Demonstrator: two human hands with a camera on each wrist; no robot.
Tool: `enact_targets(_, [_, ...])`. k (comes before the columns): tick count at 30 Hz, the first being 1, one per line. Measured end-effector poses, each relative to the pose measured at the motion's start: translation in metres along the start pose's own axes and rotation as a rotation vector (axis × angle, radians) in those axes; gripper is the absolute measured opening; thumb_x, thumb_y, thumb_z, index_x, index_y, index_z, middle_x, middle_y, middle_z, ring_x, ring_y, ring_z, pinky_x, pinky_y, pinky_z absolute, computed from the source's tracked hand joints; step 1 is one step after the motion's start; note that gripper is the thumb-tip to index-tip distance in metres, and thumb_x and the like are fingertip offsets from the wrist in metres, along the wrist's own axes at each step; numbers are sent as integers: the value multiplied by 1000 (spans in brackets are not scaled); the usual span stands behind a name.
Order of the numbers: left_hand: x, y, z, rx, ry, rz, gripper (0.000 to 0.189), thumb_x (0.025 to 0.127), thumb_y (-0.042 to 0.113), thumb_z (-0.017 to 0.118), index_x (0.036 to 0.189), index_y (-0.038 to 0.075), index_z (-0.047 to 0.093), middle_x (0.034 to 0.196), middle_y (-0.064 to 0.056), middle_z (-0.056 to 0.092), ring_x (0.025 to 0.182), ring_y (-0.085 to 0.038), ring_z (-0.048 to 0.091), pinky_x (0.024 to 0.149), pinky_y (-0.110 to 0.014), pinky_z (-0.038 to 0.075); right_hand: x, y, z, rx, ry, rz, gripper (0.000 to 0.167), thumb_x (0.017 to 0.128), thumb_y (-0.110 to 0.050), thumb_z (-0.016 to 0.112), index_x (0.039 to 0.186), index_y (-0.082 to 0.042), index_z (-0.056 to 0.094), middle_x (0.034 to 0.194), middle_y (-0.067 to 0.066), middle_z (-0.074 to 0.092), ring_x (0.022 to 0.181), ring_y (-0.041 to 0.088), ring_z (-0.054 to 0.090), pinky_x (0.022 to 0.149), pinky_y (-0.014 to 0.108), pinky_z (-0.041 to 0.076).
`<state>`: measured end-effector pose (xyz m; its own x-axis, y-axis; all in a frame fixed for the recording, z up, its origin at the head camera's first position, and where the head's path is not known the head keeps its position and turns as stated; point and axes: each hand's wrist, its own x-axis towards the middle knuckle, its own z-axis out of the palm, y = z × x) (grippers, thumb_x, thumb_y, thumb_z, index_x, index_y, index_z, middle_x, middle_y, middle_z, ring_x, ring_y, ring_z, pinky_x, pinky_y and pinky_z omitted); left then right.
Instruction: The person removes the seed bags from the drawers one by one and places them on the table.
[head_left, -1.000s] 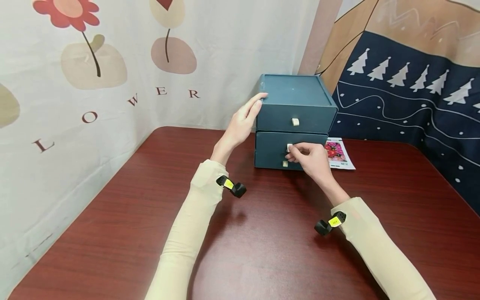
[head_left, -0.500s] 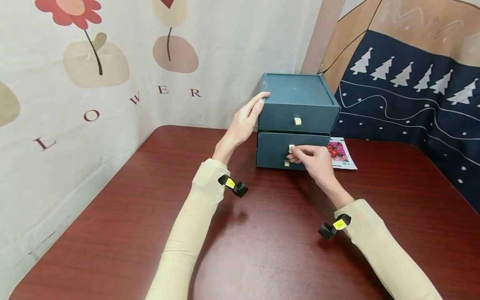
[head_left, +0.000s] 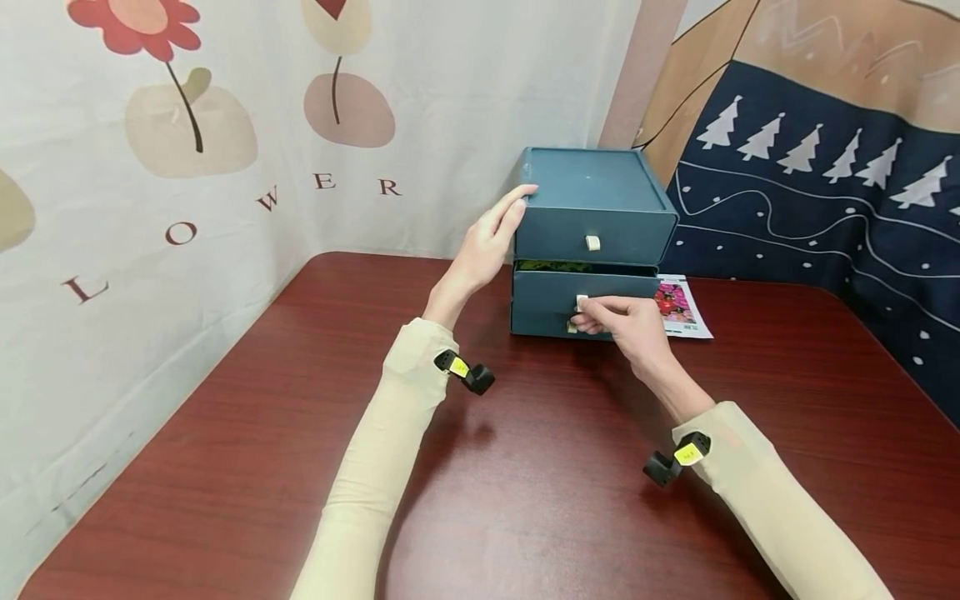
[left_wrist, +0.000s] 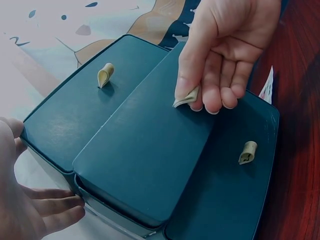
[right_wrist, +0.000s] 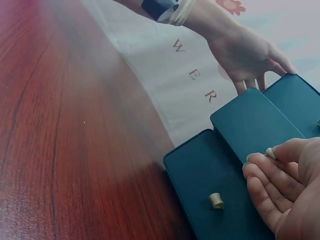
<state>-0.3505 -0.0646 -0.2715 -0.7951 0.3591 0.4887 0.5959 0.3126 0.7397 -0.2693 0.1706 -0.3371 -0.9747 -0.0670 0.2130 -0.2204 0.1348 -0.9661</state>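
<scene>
A dark teal drawer cabinet stands at the far side of the table, with small cream pull tabs on its fronts. Between thumb and fingers my right hand pinches the middle drawer's tab. That middle drawer sticks out past the fronts above and below it, and something green and yellow shows in the gap over its front edge. Against the cabinet's upper left side and top edge rests my left hand, fingers extended. The top drawer and bottom drawer sit flush.
A printed sheet with pink flowers lies on the brown table, right of the cabinet and partly behind it. A white curtain with flower prints hangs behind on the left, a navy tree-patterned cloth on the right.
My right hand has pulled the middle drawer outward toward me, and the gap above its front has widened to show the green and yellow inside. My left hand has stayed on the cabinet.
</scene>
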Motion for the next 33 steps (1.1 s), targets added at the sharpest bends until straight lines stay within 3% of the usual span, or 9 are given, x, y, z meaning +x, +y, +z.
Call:
enact_targets(19, [0,0,1,0,-8,1,48,111,45,32,155,29,42,159,9,36,142,-3,36,113,-31,30,-11,-3,-1,54,-14,84,37,98,-19,69,118,13,68,82,-1,76,75,10,72,77,26,57])
enact_targets(33, [0,0,1,8,-2,5,49,110,46,32,155,29,42,158,11,38,141,-1,35,113,-29,30,-22,-7,0,57,-41,70,37,98,-19,69,118,11,69,87,3,77,77,13,73,77,28,58])
